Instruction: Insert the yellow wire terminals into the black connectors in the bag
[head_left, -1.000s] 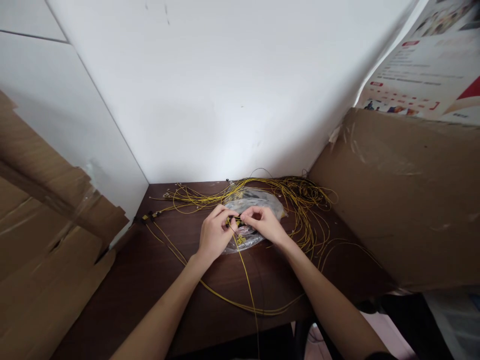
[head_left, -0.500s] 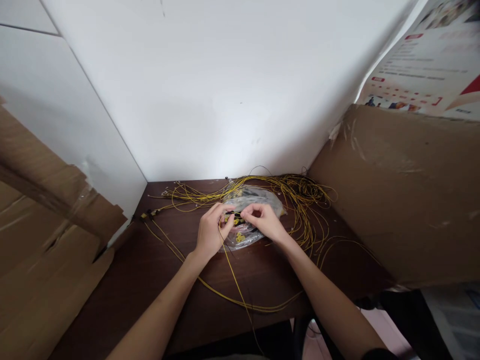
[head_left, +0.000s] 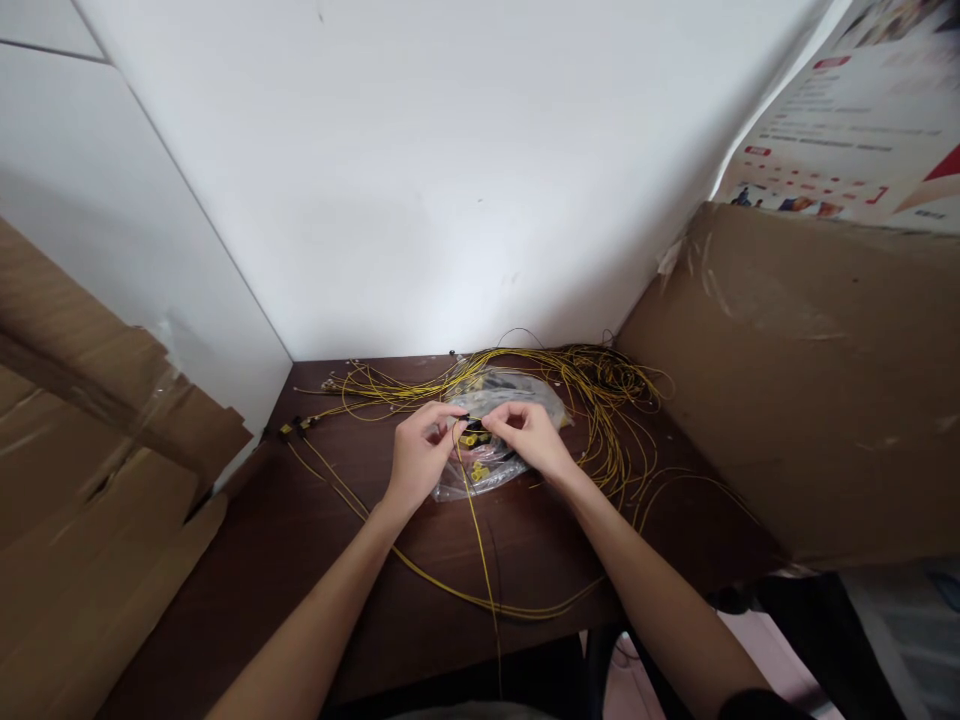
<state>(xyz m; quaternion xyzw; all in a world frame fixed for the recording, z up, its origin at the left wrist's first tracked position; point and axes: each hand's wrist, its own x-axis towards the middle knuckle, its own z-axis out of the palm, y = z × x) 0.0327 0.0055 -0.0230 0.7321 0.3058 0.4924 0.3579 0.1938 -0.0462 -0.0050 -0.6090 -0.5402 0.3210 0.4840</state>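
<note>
My left hand (head_left: 422, 450) pinches a small black connector (head_left: 463, 418) between thumb and fingertips. My right hand (head_left: 529, 435), just beside it, has thumb and forefinger closed on a thin yellow wire (head_left: 480, 535) near the connector. That wire runs down below the left hand and over the table's front edge. Whether its tip is inside the connector is too small to tell. Under both hands lies a clear plastic bag (head_left: 487, 488), with yellow connector pieces (head_left: 480, 470) and black ones showing in it.
Behind the bag, a bundle of yellow and black wires (head_left: 600, 385) spreads across the dark brown table (head_left: 300, 600). Two wires with yellow and black connectors (head_left: 286, 430) loop from the left. Cardboard sheets (head_left: 750, 400) stand at both sides, and a white wall (head_left: 450, 180) closes the back.
The left fingers have shifted slightly right, and the black connector now shows at their tips. The hanging yellow wire has swung a little right. My right hand stays nearly in place.
</note>
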